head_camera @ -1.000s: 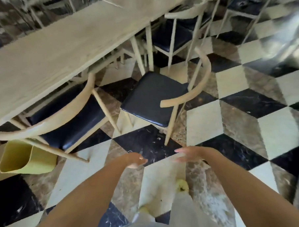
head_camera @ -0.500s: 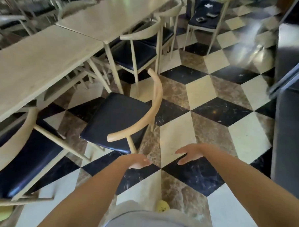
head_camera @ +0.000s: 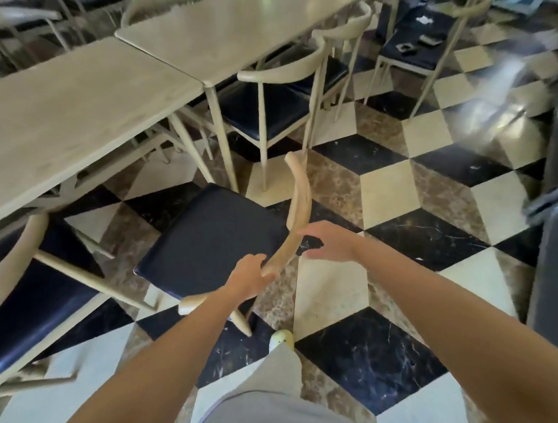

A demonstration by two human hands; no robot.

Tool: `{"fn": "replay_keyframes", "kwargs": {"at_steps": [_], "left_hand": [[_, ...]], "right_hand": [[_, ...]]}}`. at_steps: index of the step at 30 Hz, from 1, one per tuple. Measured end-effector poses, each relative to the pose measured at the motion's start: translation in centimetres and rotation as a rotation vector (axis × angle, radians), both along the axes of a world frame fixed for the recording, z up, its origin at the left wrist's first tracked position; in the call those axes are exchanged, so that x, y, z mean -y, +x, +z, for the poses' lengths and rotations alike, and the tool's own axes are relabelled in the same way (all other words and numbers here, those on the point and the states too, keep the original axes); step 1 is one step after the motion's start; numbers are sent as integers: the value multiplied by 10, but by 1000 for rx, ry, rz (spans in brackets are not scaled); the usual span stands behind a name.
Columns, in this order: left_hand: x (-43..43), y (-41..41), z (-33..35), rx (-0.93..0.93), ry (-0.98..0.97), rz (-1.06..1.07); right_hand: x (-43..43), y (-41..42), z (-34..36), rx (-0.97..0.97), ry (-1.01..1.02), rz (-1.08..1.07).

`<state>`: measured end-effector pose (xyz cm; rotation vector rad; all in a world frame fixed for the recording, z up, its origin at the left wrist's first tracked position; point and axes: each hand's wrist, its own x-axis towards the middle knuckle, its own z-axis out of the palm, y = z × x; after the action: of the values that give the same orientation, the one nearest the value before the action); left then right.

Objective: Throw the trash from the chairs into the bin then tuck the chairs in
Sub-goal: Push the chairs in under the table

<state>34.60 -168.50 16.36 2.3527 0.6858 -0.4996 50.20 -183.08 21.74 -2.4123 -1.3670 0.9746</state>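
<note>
A pale wooden chair with a black seat (head_camera: 212, 240) stands pulled out from the long table (head_camera: 68, 106), and its seat is bare. My left hand (head_camera: 249, 277) grips the lower part of its curved backrest (head_camera: 300, 196). My right hand (head_camera: 327, 240) is at the middle of the same backrest, fingers spread, thumb tip at the wood. At the far top right another chair (head_camera: 415, 54) carries small pieces of trash (head_camera: 406, 48) on its black seat. A yellow sliver at the bottom left edge may be the bin.
A second black-seated chair (head_camera: 27, 296) sits partly under the table at my left. More chairs (head_camera: 269, 108) line a second table (head_camera: 231, 33) farther on. Dark grey furniture (head_camera: 553, 281) stands along the right edge. The floor is checkered tile.
I have stepped forward to the pulled-out chair. My left hand has taken hold of its backrest and my right hand has reached up to it. The yellow bin has slid out of view at left.
</note>
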Motion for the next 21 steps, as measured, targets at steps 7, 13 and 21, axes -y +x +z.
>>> {"fn": "replay_keyframes", "kwargs": {"at_steps": [7, 13, 21], "left_hand": [[-11, 7, -39, -99, -46, 12], [-13, 8, -49, -125, -66, 43], [-13, 9, -46, -142, -77, 51]], "right_hand": [[-62, 13, -45, 126, -83, 425], [-83, 31, -73, 249, -140, 700], [-94, 61, -83, 98, -68, 842]]}}
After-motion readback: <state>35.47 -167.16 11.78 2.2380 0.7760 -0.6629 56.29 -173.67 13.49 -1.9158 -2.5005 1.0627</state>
